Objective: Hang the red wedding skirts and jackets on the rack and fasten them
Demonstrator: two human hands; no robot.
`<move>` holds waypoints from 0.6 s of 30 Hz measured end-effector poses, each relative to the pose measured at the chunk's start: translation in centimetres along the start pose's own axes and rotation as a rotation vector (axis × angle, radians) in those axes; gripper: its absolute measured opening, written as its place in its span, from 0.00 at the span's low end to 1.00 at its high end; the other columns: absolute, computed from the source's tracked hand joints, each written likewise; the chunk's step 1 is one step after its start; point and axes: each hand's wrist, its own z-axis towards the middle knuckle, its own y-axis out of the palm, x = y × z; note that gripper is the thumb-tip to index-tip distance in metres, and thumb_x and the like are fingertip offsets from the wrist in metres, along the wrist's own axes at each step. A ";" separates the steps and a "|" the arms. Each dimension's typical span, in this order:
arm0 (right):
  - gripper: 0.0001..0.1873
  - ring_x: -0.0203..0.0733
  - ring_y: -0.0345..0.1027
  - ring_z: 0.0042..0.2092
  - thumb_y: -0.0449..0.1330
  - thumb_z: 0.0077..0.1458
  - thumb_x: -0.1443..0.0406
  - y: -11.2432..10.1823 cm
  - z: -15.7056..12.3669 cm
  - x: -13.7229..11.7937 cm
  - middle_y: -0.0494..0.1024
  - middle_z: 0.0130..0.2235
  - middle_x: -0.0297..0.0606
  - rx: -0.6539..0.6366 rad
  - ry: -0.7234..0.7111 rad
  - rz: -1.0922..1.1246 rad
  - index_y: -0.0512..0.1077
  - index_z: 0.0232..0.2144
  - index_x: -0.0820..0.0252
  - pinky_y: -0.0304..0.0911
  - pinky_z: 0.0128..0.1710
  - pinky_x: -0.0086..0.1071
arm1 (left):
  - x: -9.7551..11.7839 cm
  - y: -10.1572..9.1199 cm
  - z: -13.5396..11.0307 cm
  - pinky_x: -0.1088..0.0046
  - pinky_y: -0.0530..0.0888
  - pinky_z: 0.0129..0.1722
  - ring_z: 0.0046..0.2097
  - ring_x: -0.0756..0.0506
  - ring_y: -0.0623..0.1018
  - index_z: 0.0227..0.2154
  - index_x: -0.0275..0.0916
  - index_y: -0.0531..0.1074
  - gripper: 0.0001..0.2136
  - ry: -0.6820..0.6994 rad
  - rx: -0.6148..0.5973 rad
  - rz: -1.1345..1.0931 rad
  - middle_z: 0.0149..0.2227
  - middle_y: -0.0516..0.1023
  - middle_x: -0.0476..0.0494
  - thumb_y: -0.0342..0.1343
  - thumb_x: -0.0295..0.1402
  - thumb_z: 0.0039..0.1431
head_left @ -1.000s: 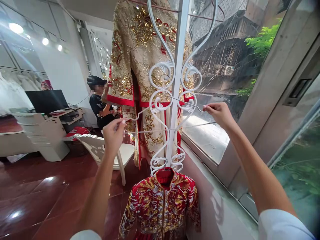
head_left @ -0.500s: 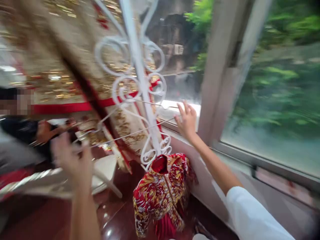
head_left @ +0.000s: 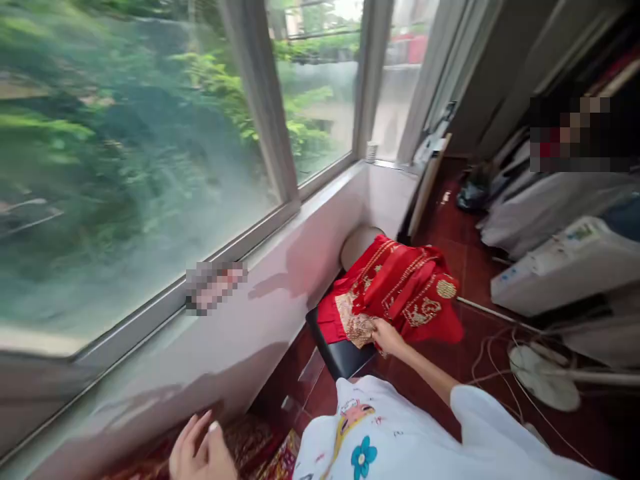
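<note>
My right hand (head_left: 388, 337) reaches forward, its fingers closed on the gold-trimmed edge of a red embroidered garment (head_left: 420, 283). The garment lies in folds over a black seat (head_left: 345, 357) beside the wall. Gold patterns run across its red cloth. At the bottom edge of the view is my left hand (head_left: 203, 450), its fingers bent and apart, with nothing seen in them. Behind that hand, low by the wall, part of a patterned red and gold garment (head_left: 285, 457) shows; most of it is cut off or hidden.
Windows with a long sill (head_left: 330, 183) run along the left. A small white cup (head_left: 371, 151) stands in the sill's corner. At right are a white box-like unit (head_left: 555, 263), loose cables, a round white base (head_left: 545, 377) and hanging clothes. Another person is partly visible there.
The view has swung right, away from the white scrollwork stand. My right hand has left the thin line there and now grips the red garment. My left hand is now low in view.
</note>
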 end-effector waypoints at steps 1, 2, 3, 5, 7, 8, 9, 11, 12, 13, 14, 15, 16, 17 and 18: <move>0.10 0.40 0.70 0.40 0.55 0.56 0.66 -1.9 0.8 2.2 0.76 0.39 0.43 0.050 0.098 0.020 0.72 0.37 0.65 0.64 0.42 0.36 | 0.9 2.6 0.3 0.52 0.71 0.50 0.50 0.36 0.72 0.46 0.52 0.70 0.17 -0.018 -0.039 -0.033 0.54 0.66 0.47 0.46 0.45 0.54; 0.11 0.42 0.70 0.42 0.54 0.55 0.67 -3.7 1.5 4.2 0.76 0.40 0.45 0.113 0.179 0.043 0.72 0.39 0.65 0.63 0.43 0.36 | 2.0 5.1 0.8 0.52 0.72 0.49 0.49 0.35 0.73 0.41 0.48 0.72 0.16 -0.008 -0.129 -0.052 0.52 0.68 0.45 0.48 0.46 0.52; 0.14 0.43 0.70 0.43 0.52 0.55 0.68 -5.3 2.1 6.0 0.76 0.41 0.46 0.181 0.249 0.068 0.72 0.42 0.64 0.62 0.44 0.36 | 3.1 7.7 1.3 0.52 0.72 0.49 0.49 0.35 0.73 0.38 0.44 0.73 0.17 0.032 -0.262 -0.052 0.51 0.69 0.42 0.48 0.46 0.51; 0.17 0.44 0.70 0.44 0.50 0.56 0.66 -8.5 3.3 9.6 0.76 0.42 0.45 0.304 0.370 0.117 0.71 0.46 0.61 0.62 0.44 0.36 | 5.9 13.1 2.3 0.52 0.71 0.49 0.49 0.35 0.73 0.36 0.41 0.72 0.17 0.147 -0.469 -0.070 0.47 0.72 0.40 0.48 0.46 0.51; 0.19 0.46 0.70 0.44 0.49 0.55 0.64 -11.3 4.7 13.3 0.77 0.42 0.45 0.412 0.468 0.166 0.70 0.47 0.60 0.62 0.44 0.37 | 9.2 19.0 2.6 0.54 0.71 0.49 0.49 0.36 0.73 0.36 0.40 0.72 0.18 0.268 -0.646 -0.107 0.44 0.74 0.39 0.48 0.46 0.51; 0.19 0.46 0.70 0.44 0.49 0.55 0.64 -12.7 5.5 15.3 0.77 0.42 0.45 0.458 0.511 0.192 0.70 0.47 0.60 0.62 0.44 0.37 | 11.1 22.1 2.4 0.56 0.71 0.49 0.48 0.37 0.73 0.36 0.39 0.72 0.17 0.323 -0.729 -0.130 0.43 0.75 0.39 0.48 0.46 0.52; 0.19 0.47 0.70 0.44 0.50 0.54 0.64 -13.9 6.6 17.3 0.77 0.42 0.46 0.497 0.549 0.218 0.70 0.47 0.60 0.62 0.44 0.38 | 13.1 25.4 2.0 0.58 0.71 0.48 0.47 0.38 0.74 0.37 0.39 0.72 0.17 0.374 -0.811 -0.154 0.43 0.75 0.39 0.48 0.45 0.53; 0.20 0.47 0.70 0.45 0.51 0.53 0.65 -16.2 9.4 21.2 0.76 0.43 0.47 0.548 0.606 0.278 0.69 0.48 0.63 0.62 0.46 0.38 | 17.4 32.0 0.6 0.62 0.72 0.46 0.46 0.40 0.75 0.37 0.39 0.72 0.16 0.484 -0.969 -0.173 0.42 0.75 0.39 0.47 0.43 0.55; 0.20 0.46 0.70 0.45 0.52 0.52 0.66 -17.2 11.1 23.1 0.76 0.44 0.48 0.560 0.625 0.312 0.69 0.48 0.64 0.62 0.47 0.38 | 19.7 35.4 -0.2 0.63 0.72 0.46 0.45 0.41 0.75 0.37 0.38 0.72 0.15 0.537 -1.038 -0.169 0.42 0.76 0.38 0.46 0.42 0.56; 0.21 0.45 0.69 0.47 0.54 0.51 0.67 -18.1 12.9 24.9 0.75 0.45 0.48 0.564 0.639 0.348 0.68 0.49 0.65 0.61 0.48 0.37 | 22.0 38.7 -1.1 0.63 0.72 0.45 0.45 0.41 0.75 0.36 0.37 0.72 0.15 0.585 -1.098 -0.156 0.41 0.76 0.38 0.45 0.40 0.57; 0.22 0.45 0.67 0.49 0.56 0.50 0.67 -18.8 14.8 26.5 0.73 0.48 0.48 0.560 0.652 0.386 0.67 0.50 0.65 0.60 0.50 0.37 | 24.4 42.0 -2.0 0.64 0.72 0.46 0.45 0.42 0.75 0.36 0.37 0.72 0.14 0.626 -1.146 -0.139 0.41 0.76 0.38 0.45 0.38 0.57; 0.23 0.45 0.65 0.51 0.57 0.50 0.68 -19.4 16.7 27.9 0.71 0.50 0.48 0.548 0.666 0.425 0.66 0.50 0.65 0.59 0.52 0.37 | 26.8 45.2 -3.0 0.64 0.71 0.47 0.45 0.42 0.75 0.36 0.36 0.72 0.13 0.662 -1.189 -0.122 0.41 0.76 0.38 0.45 0.37 0.57; 0.23 0.45 0.63 0.53 0.59 0.50 0.68 -19.7 18.3 29.2 0.69 0.52 0.47 0.531 0.685 0.465 0.66 0.50 0.64 0.58 0.53 0.39 | 29.1 48.4 -4.0 0.64 0.70 0.48 0.46 0.42 0.75 0.36 0.36 0.73 0.12 0.693 -1.227 -0.105 0.41 0.76 0.38 0.46 0.35 0.57; 0.22 0.46 0.62 0.54 0.60 0.51 0.67 -19.9 19.8 30.2 0.68 0.53 0.46 0.508 0.706 0.507 0.66 0.50 0.64 0.58 0.53 0.42 | 31.3 51.3 -5.2 0.64 0.69 0.50 0.46 0.42 0.74 0.36 0.35 0.73 0.11 0.723 -1.265 -0.087 0.41 0.76 0.37 0.47 0.33 0.56; 0.21 0.47 0.62 0.53 0.60 0.53 0.66 -19.9 21.0 31.0 0.67 0.53 0.45 0.481 0.725 0.557 0.66 0.50 0.63 0.59 0.53 0.45 | 33.3 54.1 -6.5 0.63 0.68 0.51 0.47 0.41 0.74 0.35 0.34 0.73 0.10 0.754 -1.305 -0.064 0.41 0.76 0.37 0.49 0.32 0.56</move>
